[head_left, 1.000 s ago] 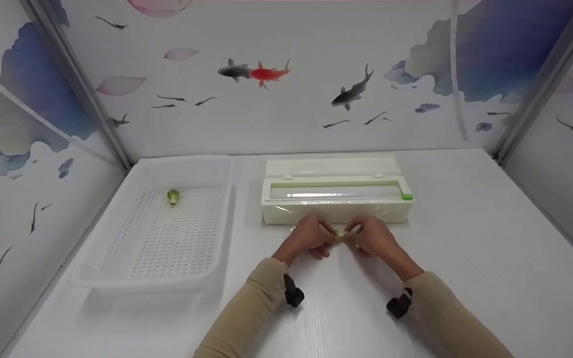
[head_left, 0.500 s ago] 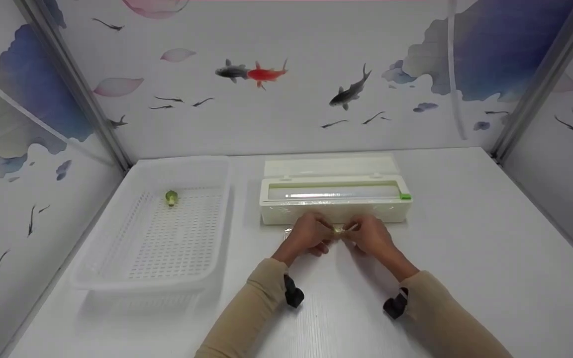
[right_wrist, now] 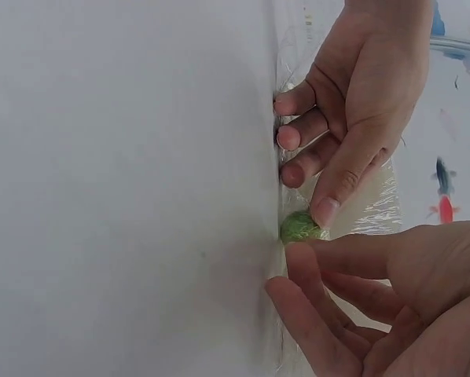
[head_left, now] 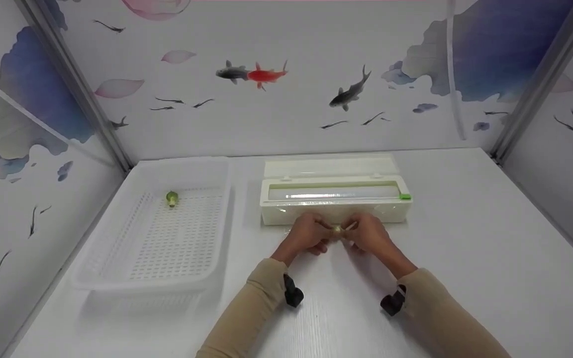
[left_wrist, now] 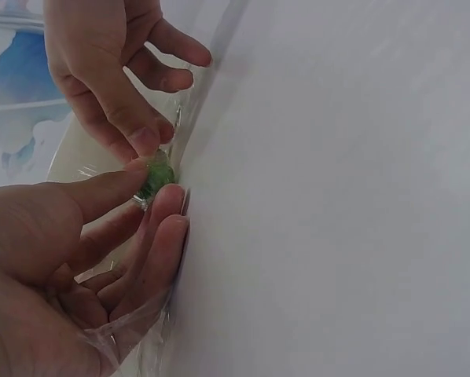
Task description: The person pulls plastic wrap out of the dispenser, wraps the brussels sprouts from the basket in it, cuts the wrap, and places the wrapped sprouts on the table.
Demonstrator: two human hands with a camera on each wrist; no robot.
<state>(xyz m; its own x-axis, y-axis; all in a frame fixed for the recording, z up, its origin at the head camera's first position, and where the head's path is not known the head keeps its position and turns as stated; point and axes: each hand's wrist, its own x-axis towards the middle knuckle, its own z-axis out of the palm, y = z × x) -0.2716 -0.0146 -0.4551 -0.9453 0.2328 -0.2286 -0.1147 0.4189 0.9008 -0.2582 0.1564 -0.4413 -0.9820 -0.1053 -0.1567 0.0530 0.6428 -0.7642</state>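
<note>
A small green floret, like broccoli (right_wrist: 300, 228), is held between both hands just in front of the cling film box (head_left: 286, 215). Clear cling film (left_wrist: 129, 322) runs from the box's front edge and lies over and around the floret, shiny and creased. My left hand (head_left: 310, 232) pinches the floret from the left with thumb and fingers. From the other side, my right hand (head_left: 370, 233) pinches it with thumb and forefinger, its other fingers loosely bent near the table. The fingers cover much of the floret in the head view.
On the left stands a white perforated basket (head_left: 142, 285) with one more green floret (head_left: 172, 199) inside. The box's lid (head_left: 331, 166) is tipped back, and a green slider (head_left: 405, 197) sits at its right end. Printed panels enclose the table at the back and sides.
The right hand has shifted slightly left, closer to the left hand. Both hands keep their hold on the floret, and less green shows between the fingers. The box and basket stay put.
</note>
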